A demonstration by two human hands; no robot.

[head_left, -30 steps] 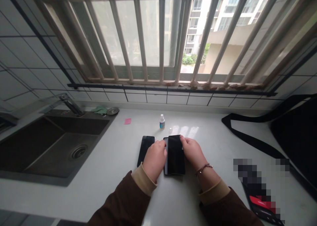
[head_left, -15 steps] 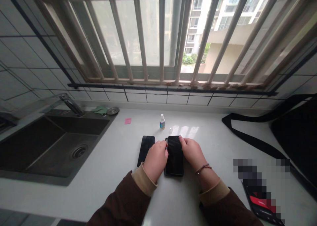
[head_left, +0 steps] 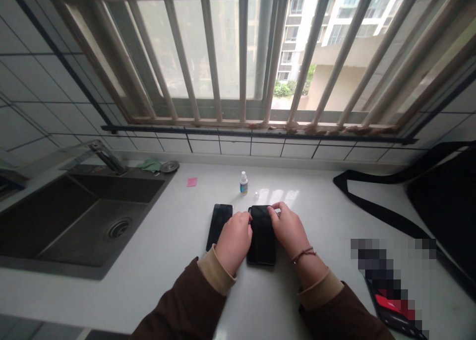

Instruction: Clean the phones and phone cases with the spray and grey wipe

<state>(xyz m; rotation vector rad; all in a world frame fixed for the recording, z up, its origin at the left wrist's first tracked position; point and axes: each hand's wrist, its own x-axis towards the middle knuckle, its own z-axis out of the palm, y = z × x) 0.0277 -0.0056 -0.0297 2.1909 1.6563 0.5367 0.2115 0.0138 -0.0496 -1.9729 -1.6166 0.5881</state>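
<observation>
A black phone (head_left: 262,240) lies on the white counter, with a dark case edge showing at its upper left. My left hand (head_left: 235,236) is closed at its left edge, fingers curled in, so their tips are partly hidden. At the upper right corner my right hand (head_left: 286,226) grips the phone, thumb on the front and fingers at the edge. A second dark phone (head_left: 219,221) lies just left, partly under my left hand and wrist. Beyond the phones stands a small white bottle (head_left: 243,184), with a small white cap (head_left: 256,195) beside it.
A dark sink (head_left: 89,221) with a faucet (head_left: 106,156) is set in the counter at left. A pink paper square (head_left: 192,182) lies near the back. On the right are a black strap (head_left: 375,208) and a partly blurred red-and-black object (head_left: 388,303). A barred window faces me.
My right hand has shifted slightly at the phone's upper right corner, its fingers now bent over the edge. The phone's top sits slightly lower. My left hand looks the same.
</observation>
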